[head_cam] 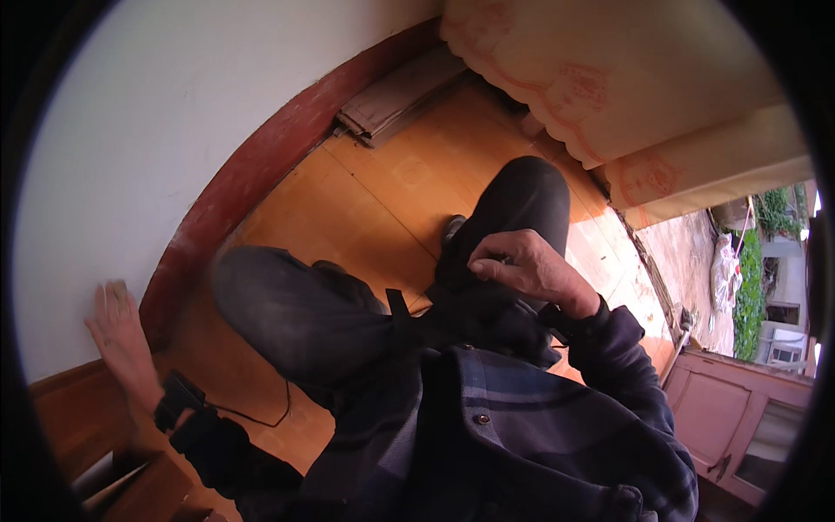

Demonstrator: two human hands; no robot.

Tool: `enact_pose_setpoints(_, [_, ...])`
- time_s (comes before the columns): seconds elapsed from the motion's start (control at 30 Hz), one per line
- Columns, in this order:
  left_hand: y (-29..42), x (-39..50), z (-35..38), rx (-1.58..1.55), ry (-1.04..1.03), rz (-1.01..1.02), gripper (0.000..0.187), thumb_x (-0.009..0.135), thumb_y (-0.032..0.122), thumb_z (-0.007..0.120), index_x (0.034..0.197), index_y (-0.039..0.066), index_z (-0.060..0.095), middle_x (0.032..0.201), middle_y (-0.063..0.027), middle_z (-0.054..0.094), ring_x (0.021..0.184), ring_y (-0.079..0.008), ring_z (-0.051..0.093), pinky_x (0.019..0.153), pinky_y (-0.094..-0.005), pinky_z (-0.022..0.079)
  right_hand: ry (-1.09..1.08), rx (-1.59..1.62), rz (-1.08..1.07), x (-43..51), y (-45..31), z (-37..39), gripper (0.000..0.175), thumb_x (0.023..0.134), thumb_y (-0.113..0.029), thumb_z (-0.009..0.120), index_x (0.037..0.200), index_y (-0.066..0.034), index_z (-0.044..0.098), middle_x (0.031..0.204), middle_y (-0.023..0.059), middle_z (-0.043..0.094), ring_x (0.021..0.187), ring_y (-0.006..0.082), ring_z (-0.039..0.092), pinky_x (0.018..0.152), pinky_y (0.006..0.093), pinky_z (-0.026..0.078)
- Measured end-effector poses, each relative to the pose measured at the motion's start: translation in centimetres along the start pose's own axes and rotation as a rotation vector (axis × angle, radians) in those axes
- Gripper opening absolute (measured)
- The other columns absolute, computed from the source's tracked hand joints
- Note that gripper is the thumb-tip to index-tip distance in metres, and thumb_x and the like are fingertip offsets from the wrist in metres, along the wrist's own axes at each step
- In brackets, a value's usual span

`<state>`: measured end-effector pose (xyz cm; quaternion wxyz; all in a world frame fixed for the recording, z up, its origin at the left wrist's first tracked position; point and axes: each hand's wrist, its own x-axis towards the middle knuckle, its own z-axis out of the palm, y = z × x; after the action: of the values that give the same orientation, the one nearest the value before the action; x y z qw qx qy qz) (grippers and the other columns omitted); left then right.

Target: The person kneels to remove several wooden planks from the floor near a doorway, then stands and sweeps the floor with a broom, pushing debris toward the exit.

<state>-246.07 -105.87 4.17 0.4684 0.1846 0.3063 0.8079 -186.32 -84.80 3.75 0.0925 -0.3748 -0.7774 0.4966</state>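
Note:
My left hand [124, 339] is stretched out at the far left, fingers apart and slightly blurred, in front of the white wall [137, 150]. Whether it touches the wall is not clear. A black strap [179, 397] with a thin cable [261, 423] is around that wrist. My right hand [531, 267] is held over my right thigh [525, 202], its fingers curled in and the thumb near them; no object shows in it. My left knee [254, 287] is bent in dark trousers, and the open front of a plaid shirt [522, 404] hangs below.
Orange floor tiles [365, 202] lie under my feet. Flat brown boards or cardboard [404, 98] rest along the red skirting [261, 156]. A scalloped curtain [587, 85] hangs at upper right, beside a doorway outdoors. A pink door [711, 404] stands at right, brown wooden furniture [85, 417] at lower left.

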Motion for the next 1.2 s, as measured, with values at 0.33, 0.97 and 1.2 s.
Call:
enact_pose_setpoints(0.33, [-15.1,12.9,21.3,0.347,-0.100,0.092,0.061,0.111,0.041,0.034,0.149,-0.006,0.035,0.154,-0.0192,0.039,0.144,-0.0279,0.037,0.125,-0.0400,0.020,-0.152,-0.295,-0.326,8.1,-4.1,0.1,0.022,0.090,-0.012,0.071,0.108,-0.0001,0.065,0.093,0.0146,0.070,0.084,0.0353,0.068,0.073,0.0410,0.055])
enact_pose_setpoints(0.97, [-35.0,26.4,14.7,0.248,-0.112,-0.569,0.081,0.105,0.061,0.036,0.150,-0.007,0.037,0.142,-0.0182,0.050,0.134,-0.0337,0.047,0.116,-0.0441,0.031,-0.081,0.129,0.103,25.6,7.6,-4.9,0.024,0.091,-0.015,0.073,0.109,-0.0007,0.067,0.094,0.0125,0.069,0.078,0.0308,0.070,0.069,0.0387,0.057])
enact_pose_setpoints(1.2, [-39.9,25.2,15.6,0.486,-0.028,-0.708,0.072,0.107,0.053,0.036,0.149,-0.006,0.039,0.143,-0.0183,0.050,0.133,-0.0285,0.049,0.114,-0.0424,0.036,-0.099,0.125,0.147,24.2,8.2,-4.7,0.018,0.093,-0.020,0.065,0.105,-0.0076,0.067,0.087,0.0135,0.067,0.079,0.0343,0.068,0.070,0.0429,0.056])
